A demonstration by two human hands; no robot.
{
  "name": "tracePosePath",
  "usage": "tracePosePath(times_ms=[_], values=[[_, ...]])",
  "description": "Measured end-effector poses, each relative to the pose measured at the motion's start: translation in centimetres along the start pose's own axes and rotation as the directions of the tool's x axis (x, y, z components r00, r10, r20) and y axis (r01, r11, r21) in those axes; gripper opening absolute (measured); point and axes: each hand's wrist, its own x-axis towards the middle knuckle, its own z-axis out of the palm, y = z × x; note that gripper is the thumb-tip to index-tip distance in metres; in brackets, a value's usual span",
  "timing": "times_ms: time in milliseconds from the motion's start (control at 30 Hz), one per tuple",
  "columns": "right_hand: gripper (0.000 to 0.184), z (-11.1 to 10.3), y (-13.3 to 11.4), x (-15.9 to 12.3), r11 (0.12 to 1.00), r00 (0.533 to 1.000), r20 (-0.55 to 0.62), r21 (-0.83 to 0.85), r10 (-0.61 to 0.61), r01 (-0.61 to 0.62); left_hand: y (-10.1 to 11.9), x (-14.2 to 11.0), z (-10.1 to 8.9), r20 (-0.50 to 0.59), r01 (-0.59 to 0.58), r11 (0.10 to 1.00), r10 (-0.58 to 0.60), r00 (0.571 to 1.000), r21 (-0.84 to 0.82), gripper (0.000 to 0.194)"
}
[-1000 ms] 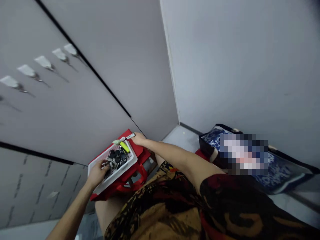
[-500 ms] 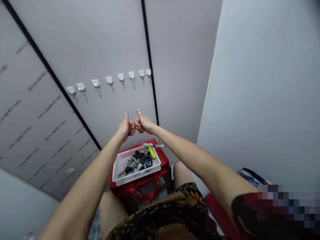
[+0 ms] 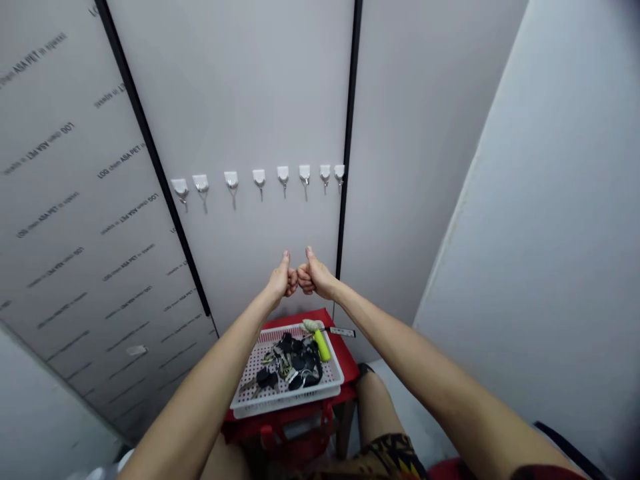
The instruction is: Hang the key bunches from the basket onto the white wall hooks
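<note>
while both hands are raised in front of the wall, the bare left hand [image 3: 283, 280] and the bare right hand [image 3: 316, 277] face each other knuckle to knuckle, touching or nearly so. each is curled into a fist with its thumb pointing up; nothing shows in either, though the insides of the curled fingers are hidden.

below the fists and closer to the body lies the heap of black-headed metal keys [image 3: 299, 362], inside a shallow white plastic basket with a perforated floor [image 3: 285, 403]. the basket's long axis runs roughly left to right, across the line of reach, and the left hand looks slightly nearer to it.

the keys are a loose jumble, dark rounded heads over silvery and brassy blades, with rings among them, bunched toward the basket's right half. a bright yellow-green cylinder [image 3: 323, 346] rests at their right edge. the basket sits on a red covering [image 3: 347, 360] over a stool; above the fists, a row of white-backed metal hooks [image 3: 283, 175] crosses the grey panel.
</note>
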Motion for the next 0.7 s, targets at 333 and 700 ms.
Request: tracePosePath(times_ms=[333,700], values=[[0.038,-2.1,6.4,-1.6,0.547,0.991,-0.129,-0.833,-0.042,-0.085,-7.7,0.2,-0.5,0.073,-0.004,0.958,-0.017,0.997,0.288,0.029],[0.019,-3.4,8.6,-1.6,0.683,0.971,-0.213,-0.725,-0.108,-0.083,-12.6,-0.5,0.3,0.221,-0.035,0.989,0.003,0.975,0.14,0.036]])
